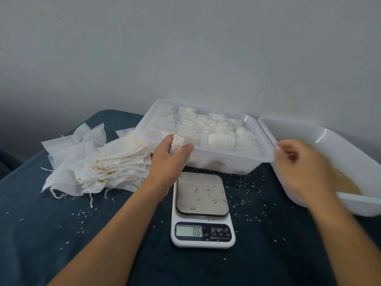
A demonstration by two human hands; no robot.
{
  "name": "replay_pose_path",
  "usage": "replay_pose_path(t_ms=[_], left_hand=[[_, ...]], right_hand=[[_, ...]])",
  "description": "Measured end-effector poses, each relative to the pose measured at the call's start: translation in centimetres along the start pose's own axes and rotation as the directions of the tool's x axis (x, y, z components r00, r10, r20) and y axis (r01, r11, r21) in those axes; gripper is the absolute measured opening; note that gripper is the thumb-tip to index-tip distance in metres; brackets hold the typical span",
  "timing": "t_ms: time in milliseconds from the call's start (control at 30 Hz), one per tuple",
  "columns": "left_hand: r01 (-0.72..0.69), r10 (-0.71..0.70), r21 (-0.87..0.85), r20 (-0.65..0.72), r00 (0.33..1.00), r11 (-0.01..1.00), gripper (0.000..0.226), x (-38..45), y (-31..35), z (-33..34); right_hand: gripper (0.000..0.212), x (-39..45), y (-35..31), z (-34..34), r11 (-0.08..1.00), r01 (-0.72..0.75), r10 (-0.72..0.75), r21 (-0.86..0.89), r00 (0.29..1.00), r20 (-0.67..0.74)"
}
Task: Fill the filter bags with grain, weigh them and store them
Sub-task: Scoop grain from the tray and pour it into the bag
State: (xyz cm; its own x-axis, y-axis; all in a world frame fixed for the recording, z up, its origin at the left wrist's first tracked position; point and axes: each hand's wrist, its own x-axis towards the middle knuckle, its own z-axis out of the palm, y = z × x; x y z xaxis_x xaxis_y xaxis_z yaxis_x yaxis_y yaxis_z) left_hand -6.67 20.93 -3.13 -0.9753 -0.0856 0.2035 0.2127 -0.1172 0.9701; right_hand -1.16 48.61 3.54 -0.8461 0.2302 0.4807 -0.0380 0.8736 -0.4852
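Note:
My left hand (170, 156) grips a white filter bag (176, 144), holding it upright just in front of the clear storage box (226, 159) packed with several filled bags. My right hand (299, 164) is blurred, its fingers curled with some grain between them, over the near rim of the white grain tray (350, 141). Brown grain (344, 182) lies in that tray's bottom. The white kitchen scale (203, 211) stands between my arms; its plate bears a few loose grains and its display reads 0.6.
A loose heap of empty filter bags (99, 162) with strings lies at the left on the dark blue table cover (61, 223). Spilled grains dot the cover around the scale. A grey wall rises right behind the containers.

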Motion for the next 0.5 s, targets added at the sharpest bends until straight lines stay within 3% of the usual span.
replay_pose_path(t_ms=[33, 67, 100, 167, 233, 333, 400, 500], left_hand=[[-0.019, 0.019, -0.006, -0.015, 1.0, 1.0, 0.027, 0.0, 0.1, -0.1], [-0.04, 0.039, -0.015, -0.034, 0.999, 0.999, 0.029, 0.0, 0.3, -0.2], [-0.061, 0.059, -0.024, -0.059, 0.997, 0.998, 0.03, 0.0, 0.4, -0.3], [-0.1, 0.095, -0.03, -0.121, 0.988, 0.995, 0.03, 0.0, 0.8, -0.8], [-0.116, 0.111, -0.022, -0.164, 0.98, 0.993, 0.028, 0.3, 1.0, -1.3], [-0.099, 0.085, -0.061, -0.198, 0.976, 0.993, 0.019, 0.7, 1.2, -1.7], [-0.092, 0.072, -0.093, -0.2, 0.977, 0.991, 0.017, 0.8, 1.4, -1.7], [-0.098, 0.079, -0.102, -0.174, 0.982, 0.99, 0.012, 0.6, 1.5, -1.7]], right_hand=[[0.017, -2.5, -3.2, 1.1, 0.964, 0.044, -0.077, 0.261, 0.991, 0.114], [0.016, -4.9, -6.1, 2.6, 0.874, -0.005, -0.15, 0.486, 0.948, 0.279], [0.018, -6.9, -8.5, 4.1, 0.783, -0.115, -0.218, 0.612, 0.87, 0.442], [0.02, -9.4, -11.4, 7.2, 0.689, -0.273, -0.286, 0.671, 0.749, 0.598], [0.023, -9.8, -12.4, 9.6, 0.612, -0.432, -0.192, 0.662, 0.731, 0.655], [0.028, -8.9, -12.4, 11.5, 0.394, -0.655, -0.003, 0.644, 0.7, 0.714], [0.025, -7.8, -11.7, 11.6, 0.309, -0.691, 0.071, 0.654, 0.702, 0.708], [0.019, -5.6, -9.3, 10.8, 0.273, -0.653, 0.281, 0.706, 0.756, 0.591]])
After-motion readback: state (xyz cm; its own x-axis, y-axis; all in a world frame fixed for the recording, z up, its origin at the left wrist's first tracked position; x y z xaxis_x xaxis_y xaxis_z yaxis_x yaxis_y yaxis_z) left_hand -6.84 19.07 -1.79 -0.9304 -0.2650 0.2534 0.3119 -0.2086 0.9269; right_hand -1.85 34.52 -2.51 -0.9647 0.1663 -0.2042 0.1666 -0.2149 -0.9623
